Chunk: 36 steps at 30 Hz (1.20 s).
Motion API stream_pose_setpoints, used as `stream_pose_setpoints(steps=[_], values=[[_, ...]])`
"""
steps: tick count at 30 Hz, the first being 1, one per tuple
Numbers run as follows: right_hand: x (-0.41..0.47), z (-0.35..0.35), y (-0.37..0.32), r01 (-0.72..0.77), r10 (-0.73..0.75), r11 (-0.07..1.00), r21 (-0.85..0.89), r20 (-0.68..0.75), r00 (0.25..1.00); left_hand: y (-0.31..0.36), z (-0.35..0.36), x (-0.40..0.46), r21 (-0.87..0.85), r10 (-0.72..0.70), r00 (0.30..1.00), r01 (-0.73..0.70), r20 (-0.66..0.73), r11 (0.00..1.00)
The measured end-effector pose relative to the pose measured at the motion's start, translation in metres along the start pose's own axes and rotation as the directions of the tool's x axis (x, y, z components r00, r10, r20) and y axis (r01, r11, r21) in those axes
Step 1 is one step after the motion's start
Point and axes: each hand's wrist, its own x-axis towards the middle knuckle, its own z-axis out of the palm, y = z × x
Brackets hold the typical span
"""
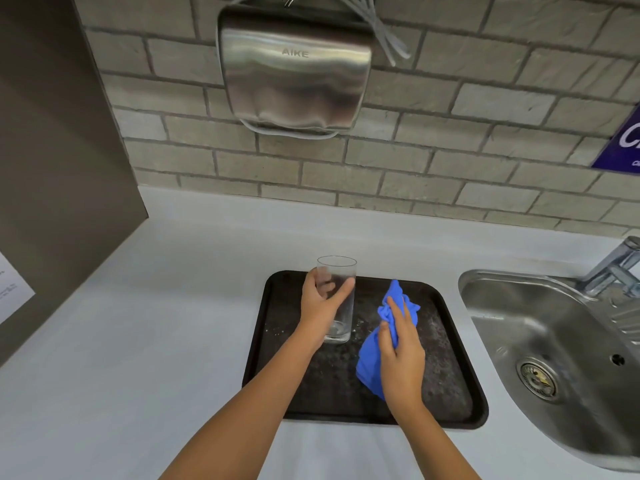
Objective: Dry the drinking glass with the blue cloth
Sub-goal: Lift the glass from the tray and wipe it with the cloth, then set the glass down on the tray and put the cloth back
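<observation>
A clear drinking glass (341,271) stands upright at the back left of a dark tray (446,386). My left hand (320,308) is wrapped around its middle from the left. A crumpled blue cloth (370,358) lies on the tray just right of the glass. My right hand (401,351) rests on top of the cloth, thumb and fingers pinching its folds. The cloth and the glass are a little apart.
The tray sits on a white counter (156,341). A steel sink (561,348) with a tap (613,268) lies to the right. A metal hand dryer (294,71) hangs on the brick wall above. A dark panel (52,168) stands at the left.
</observation>
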Motion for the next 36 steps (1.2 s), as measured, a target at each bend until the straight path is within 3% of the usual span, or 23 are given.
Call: stream_pose_setpoints(steps=[15,31,36], values=[[-0.014,-0.006,0.003,0.055,-0.055,0.998,0.028,-0.004,0.998,-0.023,0.011,-0.007,0.148,0.167,0.976,-0.188,0.141,0.971],[-0.048,0.032,-0.034,0.227,-0.232,0.971,0.071,0.08,0.969,-0.013,-0.027,-0.025,0.267,0.121,0.979,-0.162,0.163,0.95],[-0.051,0.068,-0.059,0.229,-0.243,0.964,0.136,0.091,0.966,0.004,-0.076,-0.057,0.157,0.041,0.994,-0.057,0.099,0.986]])
